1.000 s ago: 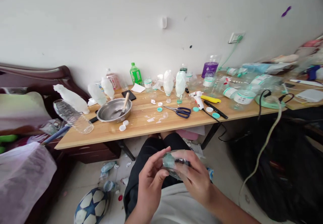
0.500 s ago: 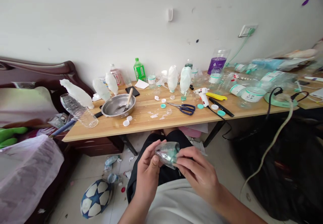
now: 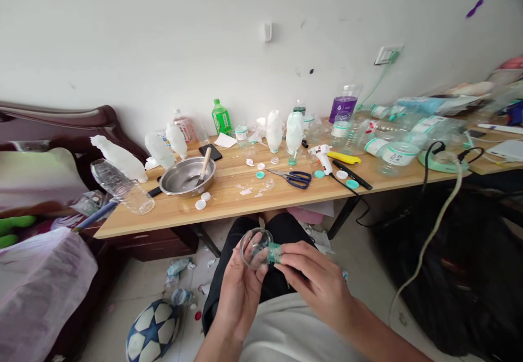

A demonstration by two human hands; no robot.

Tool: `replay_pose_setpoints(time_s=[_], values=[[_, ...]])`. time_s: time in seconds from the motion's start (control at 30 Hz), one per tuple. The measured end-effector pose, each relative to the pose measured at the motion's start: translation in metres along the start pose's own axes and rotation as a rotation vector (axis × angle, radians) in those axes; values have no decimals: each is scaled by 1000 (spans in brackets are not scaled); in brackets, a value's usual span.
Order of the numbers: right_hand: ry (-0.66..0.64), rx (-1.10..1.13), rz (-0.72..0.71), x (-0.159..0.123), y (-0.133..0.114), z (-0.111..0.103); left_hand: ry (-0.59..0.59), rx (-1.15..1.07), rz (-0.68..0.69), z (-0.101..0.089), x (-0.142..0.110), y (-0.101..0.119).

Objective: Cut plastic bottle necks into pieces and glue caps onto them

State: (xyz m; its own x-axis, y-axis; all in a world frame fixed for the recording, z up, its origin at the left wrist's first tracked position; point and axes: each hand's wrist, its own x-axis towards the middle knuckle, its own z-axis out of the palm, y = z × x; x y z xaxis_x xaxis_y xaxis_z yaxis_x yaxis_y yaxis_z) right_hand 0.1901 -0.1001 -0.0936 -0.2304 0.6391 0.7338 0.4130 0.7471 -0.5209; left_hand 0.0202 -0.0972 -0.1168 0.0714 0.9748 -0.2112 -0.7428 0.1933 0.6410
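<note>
Over my lap I hold a cut-off clear plastic bottle top (image 3: 255, 247) with a teal neck. My left hand (image 3: 240, 286) wraps its fingers round the open cut end, which faces up and left. My right hand (image 3: 316, 286) pinches the teal neck from the right. Both hands are closed on the piece, below the front edge of the wooden table (image 3: 229, 207).
On the table lie a steel bowl with a brush (image 3: 187, 177), scissors (image 3: 295, 178), a white glue gun (image 3: 322, 158), loose caps, paper-covered bottles (image 3: 273, 131) and many clear bottles. A football (image 3: 152, 336) and scraps lie on the floor at left. A cable (image 3: 429, 237) hangs at right.
The bottle piece has turned so its open cut end faces up and left, and my hands have shifted slightly lower and nearer. The view has swung a little.
</note>
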Motion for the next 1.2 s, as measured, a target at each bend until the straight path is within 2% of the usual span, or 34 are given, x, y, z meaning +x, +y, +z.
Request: replay_pose_setpoints(time_s=[0.2,0.3,0.4,0.6,0.8,0.93,1.03,1.2], values=[[-100,16,-42,6,3,0,-89,245,201,-10,-4,3],[-130,74,-78,6,4,2,-153,400,212,-10,-10,3],[-138,142,-94,4,5,2,-160,451,213,-9,-14,3],[-348,225,4,0,8,-3,-255,486,183,-5,-12,11],[-297,290,121,-6,10,0,-369,523,100,-1,-12,17],[-298,322,211,-11,11,2,-361,626,49,5,-15,21],[-289,332,189,-18,13,2,-352,726,45,10,-18,24],[-222,187,127,-33,17,3,-410,870,52,11,-19,24]])
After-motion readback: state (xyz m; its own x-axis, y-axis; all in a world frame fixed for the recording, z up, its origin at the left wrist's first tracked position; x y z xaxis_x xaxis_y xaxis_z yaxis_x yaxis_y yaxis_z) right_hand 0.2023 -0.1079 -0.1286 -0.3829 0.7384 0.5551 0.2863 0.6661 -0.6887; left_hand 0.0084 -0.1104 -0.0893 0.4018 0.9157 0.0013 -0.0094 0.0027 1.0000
